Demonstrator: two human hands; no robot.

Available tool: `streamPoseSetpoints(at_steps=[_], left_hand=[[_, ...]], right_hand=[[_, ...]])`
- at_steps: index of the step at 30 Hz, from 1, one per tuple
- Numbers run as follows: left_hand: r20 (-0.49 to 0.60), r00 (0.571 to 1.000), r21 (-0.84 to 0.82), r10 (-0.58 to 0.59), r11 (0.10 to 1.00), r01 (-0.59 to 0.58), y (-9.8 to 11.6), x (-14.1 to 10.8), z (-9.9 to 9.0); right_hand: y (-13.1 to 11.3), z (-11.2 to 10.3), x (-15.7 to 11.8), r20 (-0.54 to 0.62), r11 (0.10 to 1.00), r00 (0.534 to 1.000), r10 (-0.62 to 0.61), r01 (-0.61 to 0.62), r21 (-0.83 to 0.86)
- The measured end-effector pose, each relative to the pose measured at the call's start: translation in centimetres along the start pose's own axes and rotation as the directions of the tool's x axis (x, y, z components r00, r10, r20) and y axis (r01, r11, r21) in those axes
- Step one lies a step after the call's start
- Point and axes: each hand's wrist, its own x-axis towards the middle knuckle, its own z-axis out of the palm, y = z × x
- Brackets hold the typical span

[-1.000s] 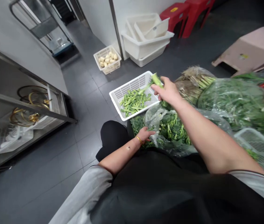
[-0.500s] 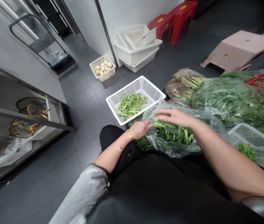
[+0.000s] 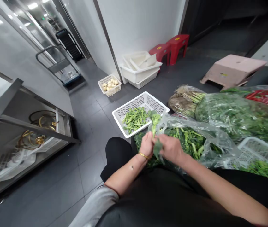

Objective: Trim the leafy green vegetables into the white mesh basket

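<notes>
My left hand [image 3: 146,145] and my right hand [image 3: 170,148] meet over an open clear plastic bag [image 3: 215,148] of leafy greens, both gripping a green leafy vegetable stalk [image 3: 155,124]. Its top sticks up near the rim of a white plastic mesh basket [image 3: 118,118], and a leaf hangs below my fingers. Cut green stem pieces [image 3: 135,119] lie in that basket, just beyond my hands. A gold bangle circles my left wrist. The bag rests against my dark-clothed lap.
To the right lie a bagged mass of greens [image 3: 238,118], a bundle of root-ended stalks [image 3: 186,102], bagged red chillies [image 3: 266,97] and a second mesh basket [image 3: 259,151]. Behind stand a small basket of pale peeled cloves [image 3: 109,85], stacked white tubs [image 3: 139,67] and red stools [image 3: 169,49]. A steel rack [image 3: 29,126] stands left.
My right hand has come down from above the basket, and both hands now hold a stalk together over the bag. The view has tilted up, showing more of the floor and walls.
</notes>
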Motion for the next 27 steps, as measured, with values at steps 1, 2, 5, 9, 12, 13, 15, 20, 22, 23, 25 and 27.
streamPoseSetpoints(at_steps=[1,2,5,9,12,13,15,20,22,23,25,27], left_hand=[[0.006,1.0,-0.05,0.003,0.999,-0.003,0.5,0.1,-0.3],[0.042,0.999,-0.102,-0.01,0.995,0.014,1.1,0.0,-0.7],[0.338,0.923,-0.13,-0.182,0.963,0.237,2.5,-0.4,-2.1],[0.461,0.832,0.043,-0.307,0.945,0.325,2.2,-1.0,-2.6],[0.205,0.973,0.016,-0.11,0.994,0.109,1.0,-0.7,-2.0],[0.119,0.991,0.003,-0.063,0.998,0.063,0.8,-0.4,-1.8],[-0.014,1.0,-0.026,-0.019,0.999,0.019,0.7,0.3,-1.7],[-0.068,0.987,0.044,0.148,0.988,-0.145,1.2,0.2,-2.5],[-0.023,0.988,0.112,0.152,0.983,-0.148,0.7,-0.8,-2.5],[-0.017,0.991,0.132,0.133,0.983,-0.13,0.4,-1.2,-2.4],[-0.027,0.997,0.119,0.075,0.99,-0.072,-0.1,-1.7,-2.0],[-0.021,1.0,0.033,-0.006,0.999,0.007,-0.1,-1.6,-1.8]], right_hand=[[-0.2,-0.2,-0.5,0.044,0.994,0.994,-0.1,0.098,0.042],[-0.2,-0.5,-0.7,0.077,0.986,0.988,-0.131,0.121,0.117],[1.3,-1.6,0.9,0.172,0.899,0.98,0.104,-0.166,0.405],[3.1,-1.5,4.6,0.412,0.756,0.88,0.236,-0.433,0.492],[2.2,0.0,4.5,0.261,0.903,0.911,0.32,-0.376,0.206],[1.5,0.6,3.7,0.16,0.949,0.946,0.282,-0.3,0.1],[0.2,1.5,1.7,0.064,0.998,0.996,0.065,-0.065,-0.011],[0.2,1.0,1.7,0.171,0.979,0.977,0.127,-0.152,0.139],[1.0,0.3,3.8,0.165,0.954,0.948,0.271,-0.288,0.088],[1.2,0.1,4.6,0.143,0.961,0.953,0.268,-0.274,0.029],[1.0,-0.1,5.3,0.068,0.978,0.986,0.154,-0.142,-0.155],[0.1,0.0,4.3,0.02,0.939,0.999,-0.039,0.044,-0.34]])
